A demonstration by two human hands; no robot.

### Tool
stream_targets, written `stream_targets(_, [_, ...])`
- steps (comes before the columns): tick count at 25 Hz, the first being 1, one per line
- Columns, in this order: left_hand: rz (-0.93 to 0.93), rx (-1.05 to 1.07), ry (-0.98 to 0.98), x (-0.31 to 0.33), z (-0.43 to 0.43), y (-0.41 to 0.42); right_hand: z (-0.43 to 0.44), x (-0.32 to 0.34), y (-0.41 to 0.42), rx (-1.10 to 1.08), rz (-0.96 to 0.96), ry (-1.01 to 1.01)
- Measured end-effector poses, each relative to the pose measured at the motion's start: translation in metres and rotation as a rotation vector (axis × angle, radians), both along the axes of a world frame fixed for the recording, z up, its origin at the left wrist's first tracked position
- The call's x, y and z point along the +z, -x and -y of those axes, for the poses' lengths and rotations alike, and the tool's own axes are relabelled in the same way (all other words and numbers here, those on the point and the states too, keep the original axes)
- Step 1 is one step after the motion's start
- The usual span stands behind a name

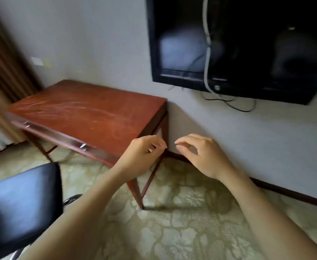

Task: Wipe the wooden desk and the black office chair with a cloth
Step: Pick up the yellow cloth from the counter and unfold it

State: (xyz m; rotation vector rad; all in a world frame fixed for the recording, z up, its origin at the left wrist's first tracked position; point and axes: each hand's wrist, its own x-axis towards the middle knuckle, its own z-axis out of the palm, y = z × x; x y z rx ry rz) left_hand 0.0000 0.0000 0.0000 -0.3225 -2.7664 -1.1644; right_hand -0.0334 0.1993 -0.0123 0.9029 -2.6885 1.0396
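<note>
A dark television hangs on the wall to the right of the wooden desk, and the round badge on its lower frame is too blurred to read. The black office chair stands off the desk's front edge. The left hand hovers at the desk's near right corner with the right hand just beside it, both loosely curled and holding nothing.

Soft daylight, moderate level, source at left: the desk leg throws its shadow rightward on the carpet. Pale streaked glare on the far-left tabletop. Bluish sheen on the chair seat. TV screen reflects a pale patch. Whole frame soft, motion-smeared; drawer handle blurred. Straight lines bow near the edges.
</note>
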Motion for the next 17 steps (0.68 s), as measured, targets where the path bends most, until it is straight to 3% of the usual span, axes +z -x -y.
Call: stream_targets(17, [-0.216,-0.718,-0.037,0.056,-0.585,0.072,-0.549,0.06,-0.051,-0.687,-0.223,0.002])
